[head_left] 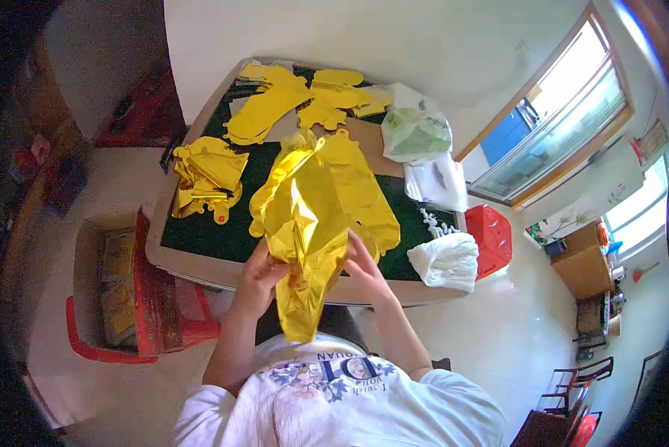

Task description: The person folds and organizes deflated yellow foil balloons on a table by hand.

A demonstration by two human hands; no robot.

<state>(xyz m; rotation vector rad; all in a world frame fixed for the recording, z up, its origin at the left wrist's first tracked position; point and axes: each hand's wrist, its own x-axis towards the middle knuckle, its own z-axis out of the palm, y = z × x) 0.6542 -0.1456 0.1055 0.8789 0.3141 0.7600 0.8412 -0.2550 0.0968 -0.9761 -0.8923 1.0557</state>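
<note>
My left hand (262, 277) and my right hand (365, 270) hold a crumpled gold foil balloon (304, 216) upright between them, above the table's near edge. It looks flat, with its lower end hanging toward my shirt. The fingers of each hand close on one side of the foil; some fingertips are hidden behind it. Just behind it lies a stack of flat gold foil balloons (362, 197). A loose pile of folded gold foil pieces (209, 177) sits at the table's left. More flat gold foil shapes (269, 108) are spread along the far side.
The table (219, 240) has a dark green top. At its right are a plastic bag with green contents (418, 134), clear plastic sleeves (437, 185), a white bundle (444, 262) and a red plastic item (489, 240). A red chair (159, 305) and cardboard box (88, 279) stand at left.
</note>
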